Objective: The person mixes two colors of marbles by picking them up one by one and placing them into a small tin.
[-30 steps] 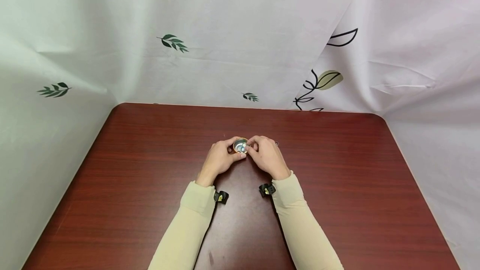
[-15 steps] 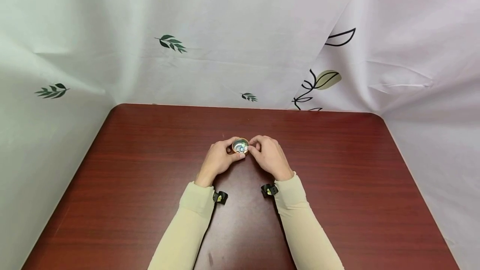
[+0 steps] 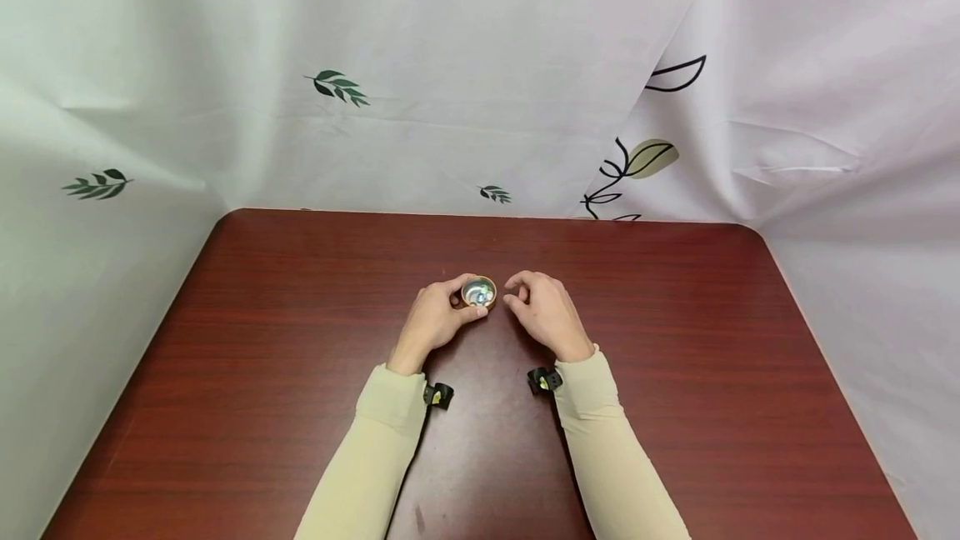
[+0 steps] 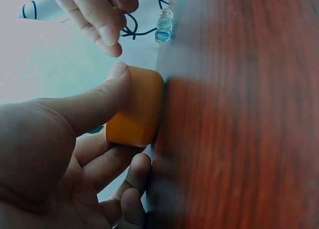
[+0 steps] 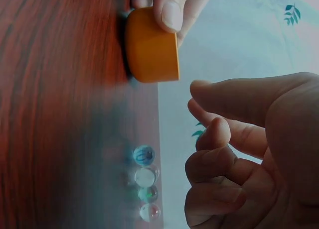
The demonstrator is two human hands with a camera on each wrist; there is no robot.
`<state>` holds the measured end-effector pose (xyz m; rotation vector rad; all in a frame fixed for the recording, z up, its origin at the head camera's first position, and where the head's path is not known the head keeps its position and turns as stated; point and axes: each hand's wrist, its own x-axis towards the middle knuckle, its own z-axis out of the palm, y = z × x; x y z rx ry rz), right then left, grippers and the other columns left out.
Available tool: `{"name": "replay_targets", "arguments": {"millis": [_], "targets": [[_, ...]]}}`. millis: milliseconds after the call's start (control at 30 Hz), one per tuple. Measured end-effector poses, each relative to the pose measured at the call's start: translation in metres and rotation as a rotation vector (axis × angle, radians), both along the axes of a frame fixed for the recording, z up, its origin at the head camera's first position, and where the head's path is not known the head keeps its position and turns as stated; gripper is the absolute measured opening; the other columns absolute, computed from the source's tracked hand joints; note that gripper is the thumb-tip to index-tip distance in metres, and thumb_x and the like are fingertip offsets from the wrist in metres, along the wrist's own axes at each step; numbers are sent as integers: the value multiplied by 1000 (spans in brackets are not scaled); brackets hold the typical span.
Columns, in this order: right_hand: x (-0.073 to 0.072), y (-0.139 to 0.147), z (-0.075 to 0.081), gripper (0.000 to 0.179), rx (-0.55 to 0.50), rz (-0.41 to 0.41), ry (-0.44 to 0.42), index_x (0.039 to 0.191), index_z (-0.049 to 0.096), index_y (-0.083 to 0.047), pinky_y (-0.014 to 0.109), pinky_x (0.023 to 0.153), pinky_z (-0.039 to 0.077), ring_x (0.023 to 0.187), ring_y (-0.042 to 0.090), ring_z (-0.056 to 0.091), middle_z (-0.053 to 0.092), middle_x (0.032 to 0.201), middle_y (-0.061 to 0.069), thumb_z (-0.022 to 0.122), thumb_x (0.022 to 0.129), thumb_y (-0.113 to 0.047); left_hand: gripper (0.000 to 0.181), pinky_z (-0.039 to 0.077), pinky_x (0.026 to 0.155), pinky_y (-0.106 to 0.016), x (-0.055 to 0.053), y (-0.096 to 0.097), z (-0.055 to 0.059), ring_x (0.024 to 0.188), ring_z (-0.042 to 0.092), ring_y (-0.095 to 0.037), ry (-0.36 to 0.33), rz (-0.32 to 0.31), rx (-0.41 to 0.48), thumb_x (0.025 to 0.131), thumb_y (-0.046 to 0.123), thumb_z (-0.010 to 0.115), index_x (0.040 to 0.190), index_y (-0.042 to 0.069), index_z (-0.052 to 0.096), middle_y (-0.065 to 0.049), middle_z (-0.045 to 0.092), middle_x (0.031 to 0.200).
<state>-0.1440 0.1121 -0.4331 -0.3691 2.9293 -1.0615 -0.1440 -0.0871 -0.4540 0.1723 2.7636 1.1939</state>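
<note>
A small orange cup [image 4: 138, 107] with a shiny inside stands upright on the table. My left hand [image 3: 435, 315] grips it, thumb on the near side and fingers on the far side. Seen from above in the head view, bright glassy shapes with a touch of green [image 3: 482, 294] lie inside the cup. My right hand [image 3: 547, 313] hovers just right of the rim, fingers loosely bent and nothing between them. Several glass marbles [image 5: 144, 155] sit in a row on the table close by the right hand; in the head view that hand hides them.
The dark red wooden table [image 3: 300, 290] has rounded far corners. A pale cloth wall [image 3: 450, 90] with leaf prints encloses its back and both sides. Each wrist carries a small black camera strap [image 3: 438, 395].
My right hand has pulled its fingertips out of the cup and drawn away to the right. The left hand keeps its grip on the cup with hardly any movement.
</note>
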Motion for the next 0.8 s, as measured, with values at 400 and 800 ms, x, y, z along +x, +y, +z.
{"name": "replay_targets", "arguments": {"millis": [400,800], "targets": [[-3,17,-1,12,16,-39,-37,103,71,-9,35,70,44,70,17,51,55,78,0,74,91,-11,49,46,77,-36,0,0,1,82,57,-18,-14,5,-5,86,33,82,133,27,67,-1,68,93],[-5,26,-4,11,1,-68,-69,99,72,-10,35,70,42,71,18,52,55,78,0,74,89,-9,49,46,76,-37,0,0,0,82,57,-18,-6,3,-12,86,33,82,132,28,67,0,67,91]]}}
